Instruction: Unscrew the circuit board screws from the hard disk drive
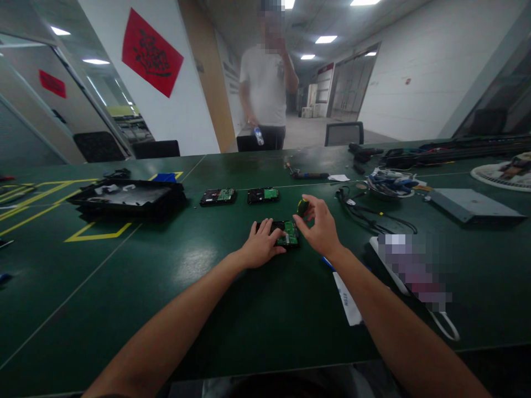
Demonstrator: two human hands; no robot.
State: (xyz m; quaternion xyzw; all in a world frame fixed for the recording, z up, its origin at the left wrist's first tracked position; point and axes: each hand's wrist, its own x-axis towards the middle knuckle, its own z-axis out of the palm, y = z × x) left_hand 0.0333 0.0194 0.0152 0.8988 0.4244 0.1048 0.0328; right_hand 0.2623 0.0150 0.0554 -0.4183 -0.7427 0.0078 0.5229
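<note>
A black hard drive with a green circuit board (pixel 287 233) lies face up on the dark green table (pixel 174 276) in front of me. My left hand (pixel 260 245) rests on its left part, fingers spread flat and pressing it down. My right hand (pixel 319 225) hovers over the drive's right edge, fingers closed round a small screwdriver with a yellow-green and black handle (pixel 302 207), held upright with its tip down on the board.
Two more drives (pixel 218 196) (pixel 263 195) lie further back. A stack of black trays (pixel 126 199) sits at the left, cables (pixel 373 213) and a grey box (pixel 473 204) at the right. A person (pixel 265 83) stands beyond the table's far edge.
</note>
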